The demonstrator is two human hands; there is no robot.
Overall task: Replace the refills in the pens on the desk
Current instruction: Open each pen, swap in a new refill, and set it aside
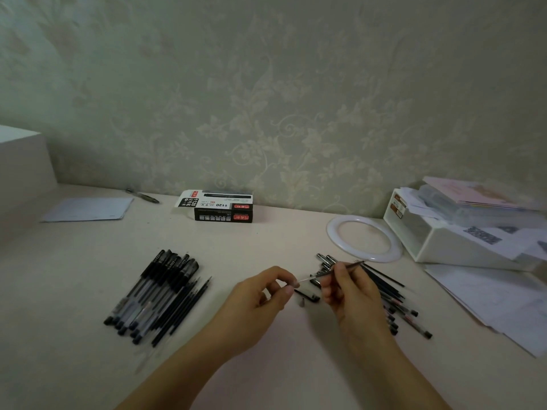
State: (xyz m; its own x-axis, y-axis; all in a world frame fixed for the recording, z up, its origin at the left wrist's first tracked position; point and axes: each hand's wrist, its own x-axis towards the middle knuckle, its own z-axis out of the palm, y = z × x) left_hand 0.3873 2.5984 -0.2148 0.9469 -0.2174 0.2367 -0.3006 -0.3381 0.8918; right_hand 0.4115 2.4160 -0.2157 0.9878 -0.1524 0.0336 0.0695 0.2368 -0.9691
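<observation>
Both hands up over the desk [266, 238], near centre. Left hand [260, 300] pinches the pale end of a thin refill [305, 280] between thumb and forefinger. Right hand [350, 288] has its fingers curled round a slim pen barrel [347, 264], which angles up and right; refill and barrel sit roughly in line. Can't tell whether the refill is partly inside the barrel, frame is blurred there.

Just below the hands on the desk: a black cap [307, 295] and a small tip piece [302, 303].

Left: pen pile [157, 291], capped, with loose refills along its right edge. Right, partly behind the right hand: second pile [396, 303] of pens and refills.

Further back: white ring [364, 241], white tray [461, 247] stacked with papers, pen box [219, 206] by the wall, paper sheet [88, 209] and a lone pen [142, 195] far left.
</observation>
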